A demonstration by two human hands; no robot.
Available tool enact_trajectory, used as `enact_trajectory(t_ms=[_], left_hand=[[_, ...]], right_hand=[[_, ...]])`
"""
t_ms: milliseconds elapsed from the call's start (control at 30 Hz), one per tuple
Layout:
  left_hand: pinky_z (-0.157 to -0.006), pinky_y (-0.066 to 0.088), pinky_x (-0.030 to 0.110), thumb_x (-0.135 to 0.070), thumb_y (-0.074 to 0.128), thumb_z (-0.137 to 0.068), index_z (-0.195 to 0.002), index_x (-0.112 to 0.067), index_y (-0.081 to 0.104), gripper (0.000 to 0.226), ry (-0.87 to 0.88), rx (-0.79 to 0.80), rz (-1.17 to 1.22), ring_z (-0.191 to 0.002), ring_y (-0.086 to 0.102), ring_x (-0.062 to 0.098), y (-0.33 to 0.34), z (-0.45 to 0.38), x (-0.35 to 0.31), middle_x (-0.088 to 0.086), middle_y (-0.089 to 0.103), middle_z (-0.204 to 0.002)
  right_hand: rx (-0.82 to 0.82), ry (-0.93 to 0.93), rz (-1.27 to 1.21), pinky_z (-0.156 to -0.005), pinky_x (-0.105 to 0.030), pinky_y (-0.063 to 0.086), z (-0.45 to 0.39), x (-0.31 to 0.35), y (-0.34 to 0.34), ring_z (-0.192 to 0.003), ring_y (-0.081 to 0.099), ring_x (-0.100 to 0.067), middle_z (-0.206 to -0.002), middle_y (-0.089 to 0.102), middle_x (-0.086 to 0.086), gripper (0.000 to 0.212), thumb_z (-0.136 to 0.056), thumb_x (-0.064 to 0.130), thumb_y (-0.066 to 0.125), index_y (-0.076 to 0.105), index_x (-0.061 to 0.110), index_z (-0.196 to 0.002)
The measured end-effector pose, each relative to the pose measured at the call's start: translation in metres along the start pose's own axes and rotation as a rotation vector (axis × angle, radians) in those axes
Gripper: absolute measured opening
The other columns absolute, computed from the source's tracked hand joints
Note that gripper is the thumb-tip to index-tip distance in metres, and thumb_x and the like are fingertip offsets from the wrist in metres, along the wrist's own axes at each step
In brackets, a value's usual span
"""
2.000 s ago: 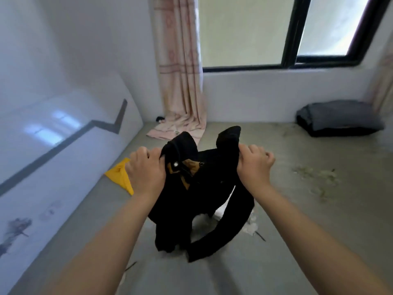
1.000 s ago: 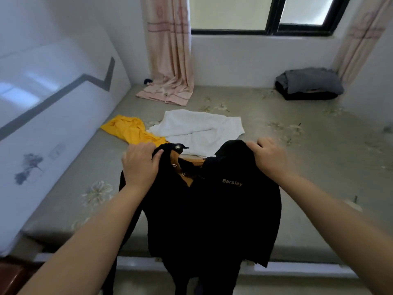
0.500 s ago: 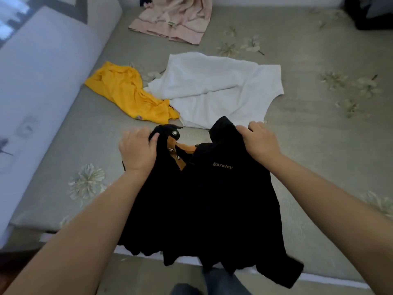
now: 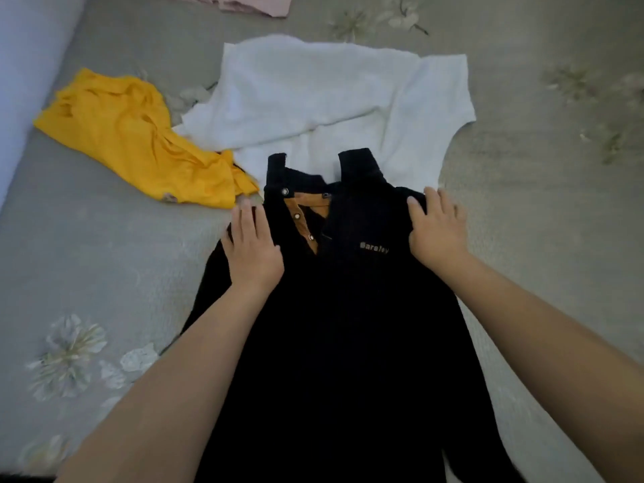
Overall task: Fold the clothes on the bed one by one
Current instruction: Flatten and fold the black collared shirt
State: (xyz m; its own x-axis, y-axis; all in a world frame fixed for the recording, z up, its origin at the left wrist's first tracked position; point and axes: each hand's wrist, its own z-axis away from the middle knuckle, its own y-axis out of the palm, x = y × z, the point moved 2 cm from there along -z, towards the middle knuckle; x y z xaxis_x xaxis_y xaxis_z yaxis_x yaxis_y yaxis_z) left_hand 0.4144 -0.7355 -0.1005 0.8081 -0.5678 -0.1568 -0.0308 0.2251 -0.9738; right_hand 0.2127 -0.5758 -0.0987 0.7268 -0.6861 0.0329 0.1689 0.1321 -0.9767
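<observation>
Both hands lie nearly flat on the shoulders of the black shirt (image 4: 348, 325). The left hand (image 4: 252, 251) presses palm-down with fingers straight, and nothing is pinched in that grip. The right hand (image 4: 437, 231) rests on the other shoulder with fingers spread, the tips slightly curled over the shoulder edge; whether they pinch any cloth I cannot tell.

The step in hand looks like spreading the shirt flat, front up, before the first fold. To do it well, I judge the palms should sweep outward and down from the collar, pushing wrinkles toward the hem. The sleeves (barely distinguishable against the dark body) need pulling straight out to the sides, and the collar wants squaring so the later folds run even.

The black shirt lies on the bed (image 4: 87, 273), its body running from the collar toward the person. It has a stand-up collar parted at the throat, a tan-lined placket with snap buttons, and small pale lettering on the chest. Its collar overlaps the near edge of a white garment (image 4: 331, 95) spread just beyond. A crumpled yellow garment (image 4: 139, 141) lies beyond and to the left of the collar, nearly touching it.
</observation>
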Motion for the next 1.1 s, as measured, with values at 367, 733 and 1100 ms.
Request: enact_trajectory(t_ms=[367, 733, 1100], left_hand=[[-0.114, -0.001, 0.044, -0.05, 0.029, -0.095, -0.147, -0.011, 0.003, 0.071, 0.16, 0.423, -0.11, -0.143, -0.006, 0.025, 0.133, 0.114, 0.025, 0.012, -0.003, -0.156], [-0.113, -0.004, 0.05, -0.052, 0.032, -0.093, -0.148, -0.017, 0.005, 0.071, 0.199, 0.418, -0.125, -0.143, -0.01, 0.028, 0.141, 0.139, 0.029, 0.016, -0.006, -0.155], [-0.114, -0.005, 0.044, -0.049, 0.044, -0.09, -0.147, -0.01, 0.01, 0.077, 0.238, 0.496, -0.127, -0.143, -0.005, 0.028, 0.143, 0.213, 0.05, 0.015, 0.002, -0.155]], right_hand=[[0.334, 0.434, -0.227, -0.085, -0.04, 0.042, 0.14, -0.011, 0.128, -0.115, 0.048, -0.033, -0.13, 0.046, -0.022, 0.069, -0.089, 0.044, 0.052, 0.025, 0.009, -0.142], [0.207, 0.634, -0.207, -0.073, -0.041, 0.04, 0.124, -0.114, 0.096, -0.097, 0.056, -0.042, -0.107, 0.056, -0.033, 0.024, -0.091, -0.001, 0.042, 0.045, -0.009, -0.113], [0.281, 0.14, -0.097, -0.084, -0.039, 0.035, 0.215, -0.015, 0.128, -0.101, 0.054, -0.031, -0.105, 0.059, -0.016, 0.046, -0.087, 0.045, 0.053, 0.057, 0.003, -0.106]])
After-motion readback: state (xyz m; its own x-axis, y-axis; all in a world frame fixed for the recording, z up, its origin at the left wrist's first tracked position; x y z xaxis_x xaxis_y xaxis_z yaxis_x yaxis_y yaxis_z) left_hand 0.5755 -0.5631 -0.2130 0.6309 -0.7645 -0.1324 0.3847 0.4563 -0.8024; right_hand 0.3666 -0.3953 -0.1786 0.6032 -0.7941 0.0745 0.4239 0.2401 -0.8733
